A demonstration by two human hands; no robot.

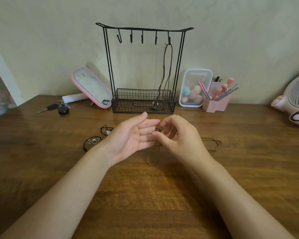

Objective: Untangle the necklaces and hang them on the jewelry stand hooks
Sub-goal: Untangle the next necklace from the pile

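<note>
Brown cord necklace (158, 128) trailing just before the jewelry stand (145, 29) | right hand (178, 137) pinching its tangle | left hand (133, 137) lying flat and open alongside | I'd be teasing loops loose gently, never yanking

Grained brown wood with a low sheen across the table (145, 195). At twelve o'clock, thin matt black metal wire in the jewelry stand (109, 66), dull brown cord in the hung necklace (166, 66). At centre, same dull cord and a small brassy metal piece in the loose necklace (158, 128). At two o'clock, clear glossy plastic box (183, 87), matt pink plastic holder (212, 106).
</note>
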